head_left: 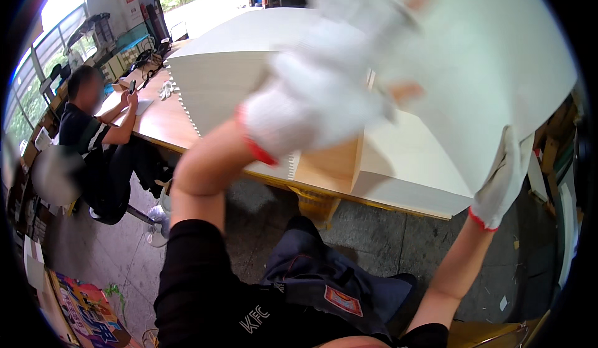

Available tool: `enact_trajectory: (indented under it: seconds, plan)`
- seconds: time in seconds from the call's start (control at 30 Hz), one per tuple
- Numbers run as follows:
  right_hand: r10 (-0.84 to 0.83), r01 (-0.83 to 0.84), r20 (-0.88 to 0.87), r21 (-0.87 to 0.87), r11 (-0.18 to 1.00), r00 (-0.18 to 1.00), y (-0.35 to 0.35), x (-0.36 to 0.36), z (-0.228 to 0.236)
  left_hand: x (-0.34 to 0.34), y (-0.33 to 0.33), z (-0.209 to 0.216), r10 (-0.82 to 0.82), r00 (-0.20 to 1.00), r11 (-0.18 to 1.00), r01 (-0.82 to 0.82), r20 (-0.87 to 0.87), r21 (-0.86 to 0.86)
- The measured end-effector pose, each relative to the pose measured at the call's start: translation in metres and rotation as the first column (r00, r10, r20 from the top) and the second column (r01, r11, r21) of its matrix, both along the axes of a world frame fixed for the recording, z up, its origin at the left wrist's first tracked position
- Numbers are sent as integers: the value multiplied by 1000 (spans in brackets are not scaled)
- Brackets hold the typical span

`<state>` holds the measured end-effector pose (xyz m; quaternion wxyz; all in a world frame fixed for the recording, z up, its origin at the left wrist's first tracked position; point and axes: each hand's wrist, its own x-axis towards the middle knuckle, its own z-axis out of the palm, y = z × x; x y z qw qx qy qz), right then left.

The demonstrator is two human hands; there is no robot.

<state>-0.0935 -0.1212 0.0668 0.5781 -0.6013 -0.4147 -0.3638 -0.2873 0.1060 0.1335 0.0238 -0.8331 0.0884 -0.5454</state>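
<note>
My left hand [339, 80], in a white knit glove with a red cuff, is raised over the work table and smeared by motion. It is in front of a large pale white panel [479, 49], and I cannot tell whether it touches it. Bare fingertips stick out of the glove. My right hand [501, 177], gloved the same way, grips the panel's right edge low down. The panel stands tilted over a white open box [411, 189] with a wood-coloured inside. Left of the box lie broad white boards [218, 80] with notched edges.
A seated person [93, 117] at the left holds a phone [132, 86] by the wooden table [159, 121]. A pair of gloves [166, 89] lies there. A yellow crate [316, 208] stands under the table. Below the person is a stool [106, 214]. Boards [551, 161] lean at the right.
</note>
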Motion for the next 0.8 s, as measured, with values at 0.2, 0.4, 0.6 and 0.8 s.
enact_trajectory:
  seconds: [0.2,0.4,0.6,0.8]
  plan:
    - [-196,331,532,-171,928,824,77,2,58,-74,93,47,-422,903,590,346,87,-729]
    - [787,-759,-427,287,585,445,243,-52,125,-144,251,68,-259,946,570,314,197,-759]
    - [234,-457,-393,-734,503,889,316,-22,106,-152,274,41,462,707,564,-700,-536,-437]
    - [108,2,74,-834,551,991,264,-76,108,-198,274,22,337,620,586,-727,-708,-358]
